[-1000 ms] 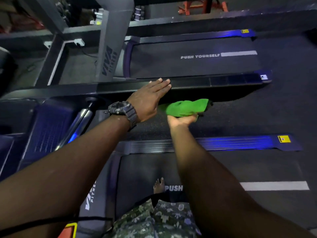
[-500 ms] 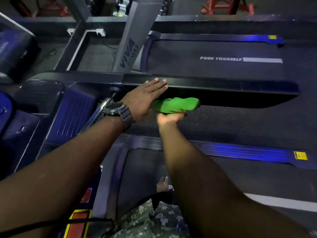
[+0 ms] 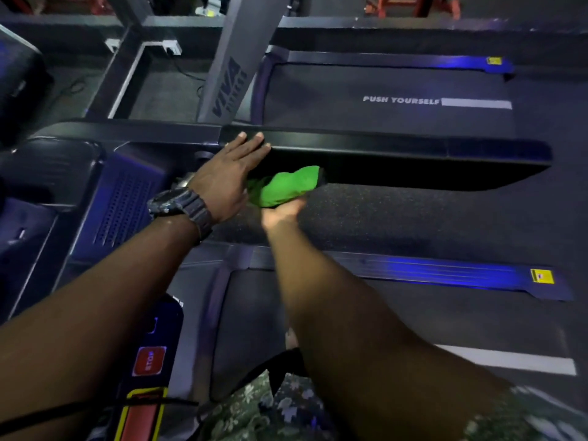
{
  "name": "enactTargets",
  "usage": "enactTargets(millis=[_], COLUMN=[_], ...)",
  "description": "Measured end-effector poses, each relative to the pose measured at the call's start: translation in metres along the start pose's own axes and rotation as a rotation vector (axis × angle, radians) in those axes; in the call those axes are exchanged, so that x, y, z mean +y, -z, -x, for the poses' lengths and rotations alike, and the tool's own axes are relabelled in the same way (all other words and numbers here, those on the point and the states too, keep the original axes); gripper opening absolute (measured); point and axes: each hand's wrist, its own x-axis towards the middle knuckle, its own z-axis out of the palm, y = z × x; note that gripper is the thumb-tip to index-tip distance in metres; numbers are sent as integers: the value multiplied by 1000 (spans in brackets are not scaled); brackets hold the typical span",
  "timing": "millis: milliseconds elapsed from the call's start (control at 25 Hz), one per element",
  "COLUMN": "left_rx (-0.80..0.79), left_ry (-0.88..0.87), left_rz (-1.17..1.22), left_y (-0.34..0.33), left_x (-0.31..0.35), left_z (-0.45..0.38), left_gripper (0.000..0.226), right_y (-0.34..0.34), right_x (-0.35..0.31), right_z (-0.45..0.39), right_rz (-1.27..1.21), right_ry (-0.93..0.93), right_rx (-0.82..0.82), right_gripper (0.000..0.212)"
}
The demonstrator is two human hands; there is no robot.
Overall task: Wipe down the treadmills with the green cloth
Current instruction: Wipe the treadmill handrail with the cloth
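A green cloth [image 3: 288, 185] is bunched up against the underside of the black handrail [image 3: 397, 151] of the near treadmill. My right hand [image 3: 284, 211] grips the cloth from below, palm up, with its fingers hidden under the fabric. My left hand [image 3: 227, 176], with a dark watch on the wrist, lies flat with straight fingers on top of the same handrail, just left of the cloth. The near treadmill's belt [image 3: 350, 319] runs under my arms. A second treadmill's belt [image 3: 381, 100], marked PUSH YOURSELF, lies beyond the handrail.
A grey upright post [image 3: 235, 71] marked VIVA rises behind the handrail. A blue side rail [image 3: 445, 272] edges the near belt. A red STOP button [image 3: 149, 361] sits on the console at lower left. Speckled rubber floor [image 3: 413, 214] separates the two machines.
The cloth and my right hand have slid leftward along the underside of the handrail, closer to my left hand. My left hand stays flat on the rail. The camera has turned left.
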Motion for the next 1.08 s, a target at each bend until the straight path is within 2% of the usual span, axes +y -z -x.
enactTargets(millis=[80,160,200,280,400,520,680,720,840,920,1080], left_rx=[7,13,14,13,32,20,-7,-5,6,24,11], left_ry=[10,19,12,-7,-61,-112,-75,-58,3,69,212], left_rz=[-3,-25,-45,-70,-71,-55,-85,-95,-106,-123,-96], left_y=[0,-4,-7,-11,-15,-26,-42,-45,-53,-61,-79], left_x=[-3,-6,-5,5,36,71,130,143,170,192,254], left_z=[1,2,0,-5,-19,-38,-66,-70,-76,-86,-110], left_gripper=[80,75,72,66,55,52,56,58,72,77,85], right_y=[3,0,-5,-10,11,16,9,14,40,45,54], right_x=[-18,-15,-10,-12,-72,-125,-149,-164,-234,-275,-327], right_z=[0,2,7,10,16,37,36,35,40,47,51], right_rz=[-47,-127,-99,13,-42,-104,144,179,70,37,264], right_ry=[10,26,20,24,144,275,260,253,337,330,185], right_rx=[18,42,29,11,47,30,179,170,55,15,53], right_gripper=[45,55,60,56,50,57,56,55,53,54,56])
